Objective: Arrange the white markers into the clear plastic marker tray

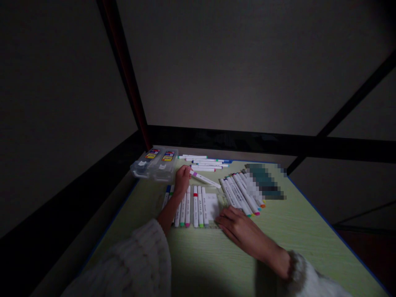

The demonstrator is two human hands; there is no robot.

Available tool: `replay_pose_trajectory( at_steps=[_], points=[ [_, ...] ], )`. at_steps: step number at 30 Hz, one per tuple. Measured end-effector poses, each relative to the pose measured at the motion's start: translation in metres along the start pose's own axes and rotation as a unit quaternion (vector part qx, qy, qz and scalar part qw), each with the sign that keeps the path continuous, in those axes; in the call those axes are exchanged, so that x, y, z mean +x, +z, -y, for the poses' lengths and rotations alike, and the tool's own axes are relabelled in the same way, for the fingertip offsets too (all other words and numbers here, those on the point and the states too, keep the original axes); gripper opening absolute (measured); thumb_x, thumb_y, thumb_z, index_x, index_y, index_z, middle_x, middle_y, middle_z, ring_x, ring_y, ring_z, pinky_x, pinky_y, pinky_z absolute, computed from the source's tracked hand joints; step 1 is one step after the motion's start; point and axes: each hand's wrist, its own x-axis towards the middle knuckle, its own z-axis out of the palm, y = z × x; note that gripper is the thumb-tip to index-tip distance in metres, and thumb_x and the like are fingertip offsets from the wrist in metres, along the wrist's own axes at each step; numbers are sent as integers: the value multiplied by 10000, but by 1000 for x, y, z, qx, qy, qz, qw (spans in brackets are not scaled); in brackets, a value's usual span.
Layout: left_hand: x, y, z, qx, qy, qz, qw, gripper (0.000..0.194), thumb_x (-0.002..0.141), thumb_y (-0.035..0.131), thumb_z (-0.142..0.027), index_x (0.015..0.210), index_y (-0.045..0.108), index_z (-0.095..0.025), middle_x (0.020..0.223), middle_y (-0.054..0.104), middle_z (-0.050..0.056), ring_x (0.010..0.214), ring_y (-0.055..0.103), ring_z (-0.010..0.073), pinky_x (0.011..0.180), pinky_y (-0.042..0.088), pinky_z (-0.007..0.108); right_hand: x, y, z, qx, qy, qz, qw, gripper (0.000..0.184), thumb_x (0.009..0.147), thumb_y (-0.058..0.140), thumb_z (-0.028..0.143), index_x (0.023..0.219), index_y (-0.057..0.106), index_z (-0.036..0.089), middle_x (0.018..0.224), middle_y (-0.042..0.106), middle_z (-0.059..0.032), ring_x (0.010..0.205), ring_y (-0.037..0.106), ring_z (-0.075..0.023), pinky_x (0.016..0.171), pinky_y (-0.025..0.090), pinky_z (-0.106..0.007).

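My left hand (pixel 182 180) is closed on the purple-banded end of a white marker (pixel 206 180), which slants down to the right above a shallow clear tray (pixel 221 203). Standing side by side in that tray are several white markers (pixel 183 211) with coloured ends, partly covered by my left wrist. A second group (pixel 198 208), one with a red band, lies just right of them. Beside these a white sheet (pixel 213 206) shows in the tray. My right hand (pixel 236 225) lies with fingers stretched out over the tray's lower right corner.
Right of the tray, several markers (pixel 238 192) lie slanted in a row. More markers (pixel 206 164) lie loose at the back. Clear plastic cases (pixel 161 167) with colourful labels stand at the far left. A blurred dark green patch (pixel 266 183) is at the right of the table (pixel 297 231).
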Motion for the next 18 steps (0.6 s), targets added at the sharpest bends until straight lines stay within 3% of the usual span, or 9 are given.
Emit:
replay_pose_trajectory(
  at_steps=[10, 18],
  points=[
    [2, 2, 6, -44, -17, -4, 999, 239, 785, 376, -250, 560, 405, -174, 492, 349, -58, 474, 353, 83, 472, 289, 190, 0, 0, 0, -12, -4, 13, 1000, 200, 881, 397, 190, 903, 594, 167, 836, 563, -59, 831, 496, -198, 743, 431, -354],
    [-8, 3, -7, -82, -4, 64, 995, 275, 783, 397, -311, 546, 405, -172, 511, 350, -47, 497, 345, 89, 495, 296, 208, 0, 0, 0, -19, -12, 4, 1000, 195, 873, 406, 182, 931, 592, 171, 829, 569, -60, 822, 503, -205, 752, 433, -368]
  ],
)
